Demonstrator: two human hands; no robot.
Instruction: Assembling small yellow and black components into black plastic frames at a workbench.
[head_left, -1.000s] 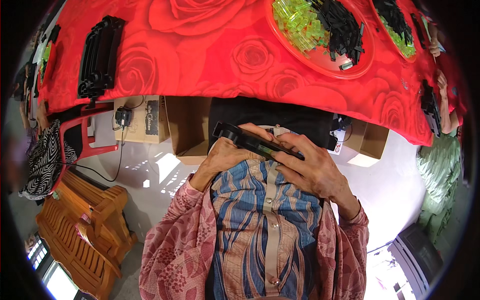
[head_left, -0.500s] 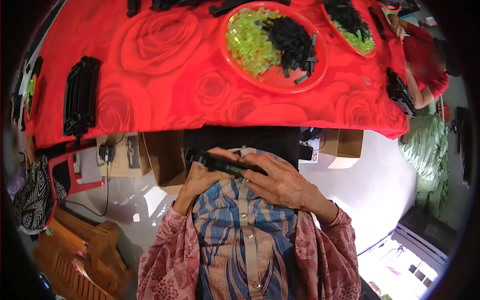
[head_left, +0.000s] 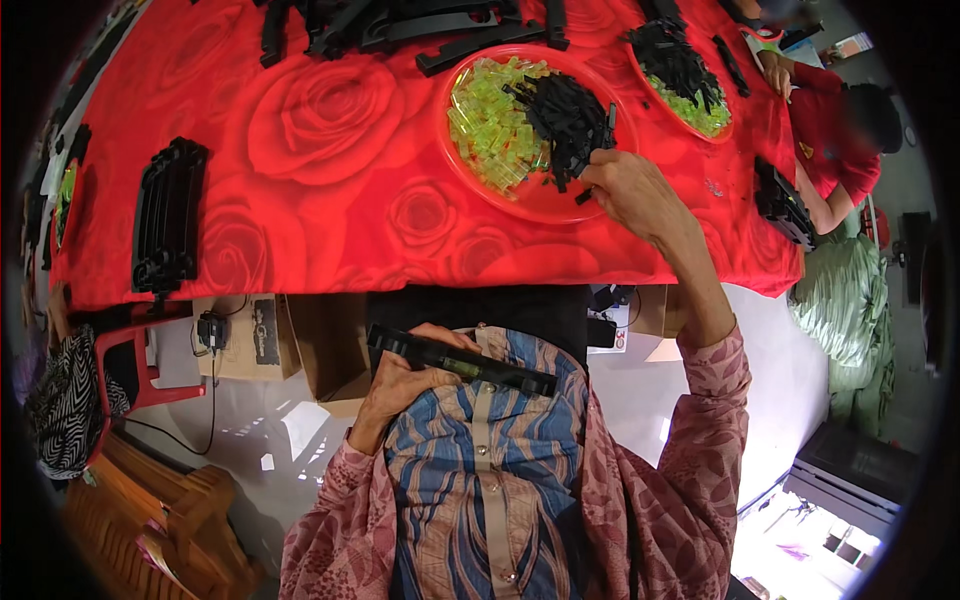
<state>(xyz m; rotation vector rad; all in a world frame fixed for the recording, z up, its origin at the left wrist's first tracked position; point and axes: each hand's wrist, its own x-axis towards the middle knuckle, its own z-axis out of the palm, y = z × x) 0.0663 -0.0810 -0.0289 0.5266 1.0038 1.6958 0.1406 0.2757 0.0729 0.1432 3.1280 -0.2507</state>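
Presently, left hand (head_left: 400, 382) grips black strip (head_left: 462, 362) at lower centre; right hand (head_left: 622, 190) pinches small black pieces (head_left: 565, 118) in red plate (head_left: 545, 205), upper right, likely scattering them.

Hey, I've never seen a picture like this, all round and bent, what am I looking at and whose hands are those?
This comes from a wide fisheye camera worn on a person's head, looking down, so straight edges curve near the rim. No machine is involved: the two bare hands belong to the wearer. The left hand holds a long black plastic strip close to the striped shirt. The right hand reaches into a red round tray of small black pieces and yellow-green clear pieces. The tray sits on a table with a red rose-patterned cloth. A stack of black strips lies at the left, and another person in red works at the far right.
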